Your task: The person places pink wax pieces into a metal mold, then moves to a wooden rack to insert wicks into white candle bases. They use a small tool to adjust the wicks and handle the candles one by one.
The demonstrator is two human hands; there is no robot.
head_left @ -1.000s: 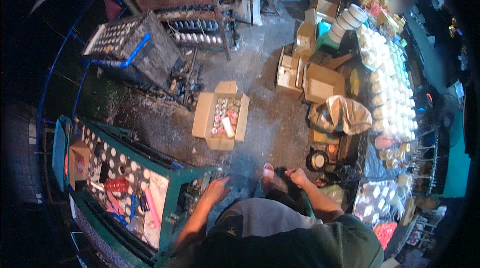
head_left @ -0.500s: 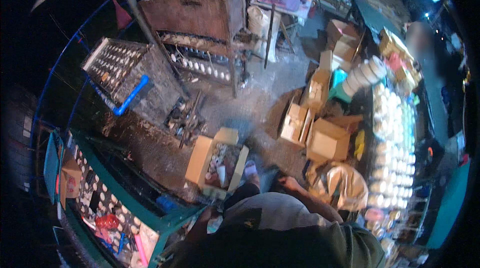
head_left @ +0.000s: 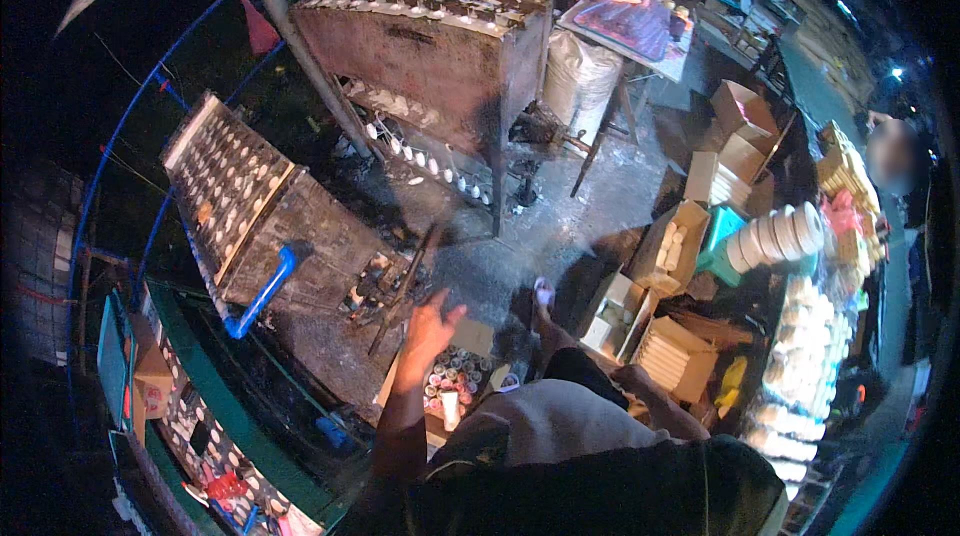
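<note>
1. Left hand point(head_left: 428, 338) has swung up the frame since the earlier view; open carton point(head_left: 472, 338) now sits lower, partly behind that forearm point(head_left: 402, 421).
2. Step, as judged: walking, one sandalled foot point(head_left: 543, 296) ahead; next move calls for footing clear of the carton.
3. Left hand empty, fingers loosely spread. Right hand point(head_left: 630, 379) dim; can't tell its state.
4. Carton at lower centre, below and right of left hand. Box of pale sticks point(head_left: 703, 374) just beside right hand; contact unclear.
</note>
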